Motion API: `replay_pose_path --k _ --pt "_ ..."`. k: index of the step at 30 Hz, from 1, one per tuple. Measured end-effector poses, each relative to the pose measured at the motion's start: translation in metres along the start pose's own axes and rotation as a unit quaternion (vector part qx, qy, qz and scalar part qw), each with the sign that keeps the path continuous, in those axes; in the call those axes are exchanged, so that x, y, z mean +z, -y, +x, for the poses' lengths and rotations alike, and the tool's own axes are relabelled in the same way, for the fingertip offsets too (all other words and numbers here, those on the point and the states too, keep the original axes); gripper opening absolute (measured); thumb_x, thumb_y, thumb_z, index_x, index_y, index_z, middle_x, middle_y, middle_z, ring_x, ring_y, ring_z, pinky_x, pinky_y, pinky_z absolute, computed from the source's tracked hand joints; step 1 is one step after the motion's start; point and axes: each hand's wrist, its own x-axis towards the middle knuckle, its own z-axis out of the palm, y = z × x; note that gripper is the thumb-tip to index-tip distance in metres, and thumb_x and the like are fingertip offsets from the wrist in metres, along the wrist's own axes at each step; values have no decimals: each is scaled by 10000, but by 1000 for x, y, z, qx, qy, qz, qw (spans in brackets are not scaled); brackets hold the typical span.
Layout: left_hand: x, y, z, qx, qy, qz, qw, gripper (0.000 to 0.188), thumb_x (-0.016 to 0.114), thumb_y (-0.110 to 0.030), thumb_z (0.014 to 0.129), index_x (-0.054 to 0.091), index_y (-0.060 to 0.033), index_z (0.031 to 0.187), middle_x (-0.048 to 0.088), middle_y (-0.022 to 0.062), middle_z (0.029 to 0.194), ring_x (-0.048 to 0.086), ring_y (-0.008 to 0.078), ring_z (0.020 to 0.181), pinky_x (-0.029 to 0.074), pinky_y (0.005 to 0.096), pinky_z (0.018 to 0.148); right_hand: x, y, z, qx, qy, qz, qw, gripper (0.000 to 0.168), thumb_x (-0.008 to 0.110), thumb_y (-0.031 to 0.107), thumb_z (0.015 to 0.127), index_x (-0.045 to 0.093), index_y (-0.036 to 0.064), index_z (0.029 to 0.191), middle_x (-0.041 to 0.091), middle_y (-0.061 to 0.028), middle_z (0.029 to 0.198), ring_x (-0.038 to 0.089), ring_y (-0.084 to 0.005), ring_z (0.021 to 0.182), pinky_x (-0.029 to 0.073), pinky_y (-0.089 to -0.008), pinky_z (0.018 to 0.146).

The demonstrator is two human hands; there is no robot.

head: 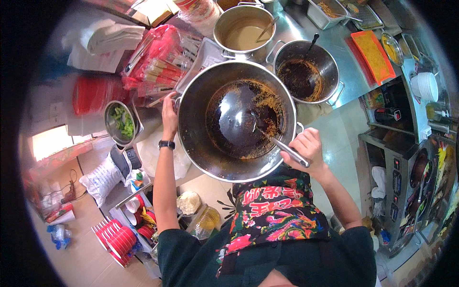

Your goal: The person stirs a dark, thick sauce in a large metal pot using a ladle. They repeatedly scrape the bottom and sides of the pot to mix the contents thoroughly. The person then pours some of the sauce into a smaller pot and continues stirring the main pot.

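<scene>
A large stainless steel pot [193, 143] stands before me, holding dark brown liquid with orange-brown bits floating on it. My left hand [169, 116], with a black-strapped watch at the wrist, is at the pot's left side by its loop handle; the fingers are partly hidden, so its grip is unclear. My right hand [304, 150] is closed around the metal handle of a ladle [287, 149] at the pot's right rim. The ladle's head dips into the liquid. A smaller pot [331, 64] of dark liquid stands at the upper right, and a pot of beige liquid [244, 37] behind.
A steel bowl of green vegetables [123, 122] sits at the left. Plastic-wrapped skewers or utensils [165, 61] lie at the upper left. On the right are an orange tray [373, 55] and a cooking station with controls [396, 179]. Red stacked cups [120, 238] are at the lower left.
</scene>
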Motion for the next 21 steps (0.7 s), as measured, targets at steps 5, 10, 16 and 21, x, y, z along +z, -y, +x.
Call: replay_pose_path --k 5,10,16,21 --pt "-14 -4 -23 38 -34 62 997 330 323 -214 1064 575 -24 1161 500 149 1142 500 268 1043 404 395 950 2 -16 2 -6 9 46 999 222 773 249 741 671 67 816 543 -36 631 555 -219 616 468 -377 820" --pt "-45 -5 -35 151 92 213 961 416 348 -334 1053 591 -38 1215 461 214 1392 449 382 1274 345 450 1085 25 -28 -8 -29 -34 96 994 222 764 229 733 677 62 850 500 -15 638 502 -194 557 463 -364 745" --pt "-61 12 -9 330 199 297 874 482 349 -439 1028 612 -68 1188 433 161 1471 402 364 1358 315 513 1101 54 -25 -21 1 -103 75 992 168 730 229 765 685 85 839 429 14 619 441 -173 526 447 -386 739" --pt "-58 38 26 481 215 270 806 534 333 -538 1019 595 -75 967 485 143 1434 415 328 1367 322 522 1100 58 -9 -22 68 -115 23 991 157 714 228 761 663 84 801 453 4 618 469 -176 568 475 -431 786"
